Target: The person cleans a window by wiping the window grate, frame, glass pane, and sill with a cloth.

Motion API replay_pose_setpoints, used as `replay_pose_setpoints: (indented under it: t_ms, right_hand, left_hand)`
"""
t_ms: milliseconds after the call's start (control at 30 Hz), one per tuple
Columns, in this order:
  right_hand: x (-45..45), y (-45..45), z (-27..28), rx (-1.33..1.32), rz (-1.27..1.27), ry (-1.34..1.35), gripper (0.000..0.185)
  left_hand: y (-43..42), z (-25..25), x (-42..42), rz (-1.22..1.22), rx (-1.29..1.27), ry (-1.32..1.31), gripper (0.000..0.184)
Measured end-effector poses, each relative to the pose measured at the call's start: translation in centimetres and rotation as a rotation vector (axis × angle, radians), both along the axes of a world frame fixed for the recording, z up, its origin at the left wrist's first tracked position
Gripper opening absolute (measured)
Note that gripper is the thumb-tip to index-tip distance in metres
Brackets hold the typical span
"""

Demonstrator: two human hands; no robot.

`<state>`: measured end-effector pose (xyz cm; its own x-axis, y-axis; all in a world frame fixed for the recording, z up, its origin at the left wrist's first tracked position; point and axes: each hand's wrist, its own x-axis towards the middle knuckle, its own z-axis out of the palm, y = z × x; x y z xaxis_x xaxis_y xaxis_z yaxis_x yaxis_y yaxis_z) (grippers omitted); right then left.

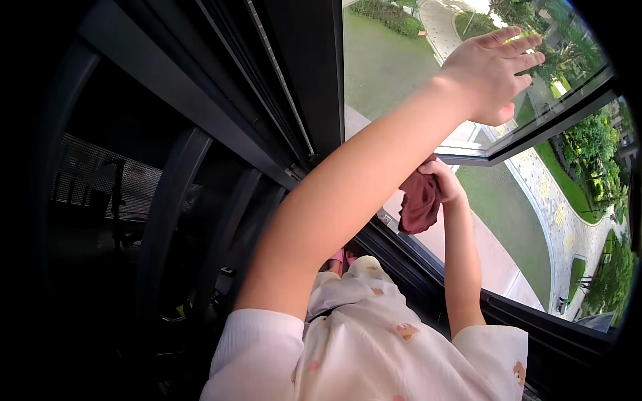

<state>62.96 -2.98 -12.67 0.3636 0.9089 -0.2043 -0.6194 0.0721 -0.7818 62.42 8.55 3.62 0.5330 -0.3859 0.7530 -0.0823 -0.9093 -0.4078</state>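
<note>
My left hand is raised at the upper right with its fingers spread, against or just in front of the glass pane. It holds nothing. Lower down, near the bottom corner of the dark window frame, my right hand grips a dark red cloth. The cloth hangs in folds to the left of the fingers, and its upper part is hidden behind my left forearm.
Dark bars stand on the left. A black sill runs along the lower right. Beyond the window, far below, are a patterned path, grass and trees. Pink footwear shows beneath me.
</note>
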Motion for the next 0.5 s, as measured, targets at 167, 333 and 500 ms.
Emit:
replay_pose_setpoints:
  t_ms: [167, 333, 500]
  right_hand:
    - [2.6, -2.9, 4.9, 0.132, -1.396, -0.322, 0.031]
    - [9.9, 3.0, 3.6, -0.101, -1.919, -1.15, 0.042]
    - [13.0, 4.1, 3.4, -0.187, -2.1, -1.352, 0.038]
  left_hand:
    - [5.1, 2.2, -8.0, -0.265, -0.284, -0.425, 0.036]
    - [10.6, -0.6, -13.2, -0.065, -0.437, -0.516, 0.064]
    - [10.8, -2.6, -10.1, 0.075, -0.178, -0.378, 0.08]
